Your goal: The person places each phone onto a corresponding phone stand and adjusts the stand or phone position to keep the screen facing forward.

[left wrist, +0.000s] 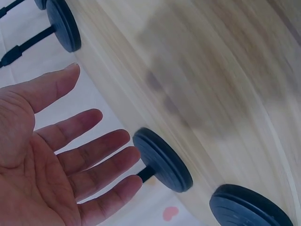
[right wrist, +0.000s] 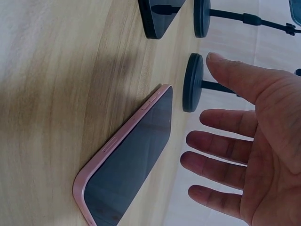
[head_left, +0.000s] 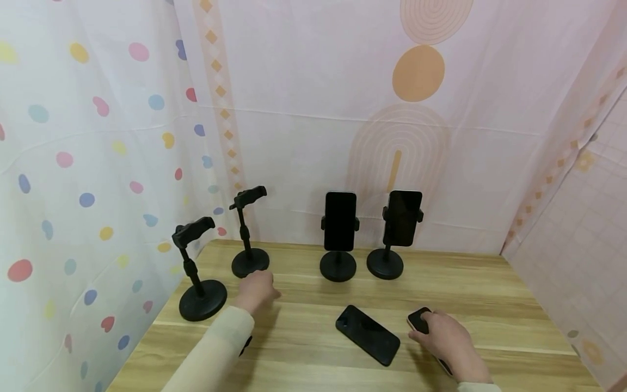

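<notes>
My left hand (head_left: 257, 291) reaches over the table just in front of the back left phone stand (head_left: 250, 262). In the left wrist view its fingers (left wrist: 101, 141) are spread and hold nothing. My right hand (head_left: 449, 337) is over a pink-edged phone (right wrist: 134, 155), covering most of it in the head view. Slightly bent and apart, the right fingers (right wrist: 218, 162) hang above that phone with nothing in them. A black phone (head_left: 367, 335) lies flat on the table between the hands. Another bare phone stand (head_left: 203, 299) is left of my left hand.
At the back of the wooden table (head_left: 455, 277), two more stands hold upright phones: a middle phone (head_left: 340, 222) and a right phone (head_left: 404, 218). A patterned curtain (head_left: 294, 152) hangs behind, and a dotted curtain (head_left: 108, 179) closes the left side.
</notes>
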Demonstrator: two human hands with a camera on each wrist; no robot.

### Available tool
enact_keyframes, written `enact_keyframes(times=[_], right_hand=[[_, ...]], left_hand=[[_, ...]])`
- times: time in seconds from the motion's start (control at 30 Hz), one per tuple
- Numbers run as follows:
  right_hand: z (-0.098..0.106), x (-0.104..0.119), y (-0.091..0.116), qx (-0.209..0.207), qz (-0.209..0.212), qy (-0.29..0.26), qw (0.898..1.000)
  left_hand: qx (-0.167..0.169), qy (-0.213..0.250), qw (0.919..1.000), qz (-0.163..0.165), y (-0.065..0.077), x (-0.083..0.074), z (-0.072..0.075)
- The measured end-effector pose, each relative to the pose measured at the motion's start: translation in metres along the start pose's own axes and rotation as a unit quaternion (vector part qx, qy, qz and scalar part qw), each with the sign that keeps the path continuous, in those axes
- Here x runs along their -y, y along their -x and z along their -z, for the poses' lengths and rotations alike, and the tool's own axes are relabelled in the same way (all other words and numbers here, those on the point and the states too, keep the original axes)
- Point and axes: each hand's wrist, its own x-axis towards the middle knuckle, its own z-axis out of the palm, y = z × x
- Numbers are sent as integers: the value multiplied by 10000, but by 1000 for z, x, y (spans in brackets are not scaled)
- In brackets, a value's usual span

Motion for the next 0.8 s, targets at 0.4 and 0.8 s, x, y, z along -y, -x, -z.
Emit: enact_keyframes(times=[0.4, 0.8], right_hand=[[-3, -2, 1, 71, 11, 9, 10000], [-5, -5, 0, 94, -46, 62, 9999]], left_hand=[[-129, 213, 9994, 256, -13, 22, 8], [-196, 325, 9979, 518, -31, 39, 22]])
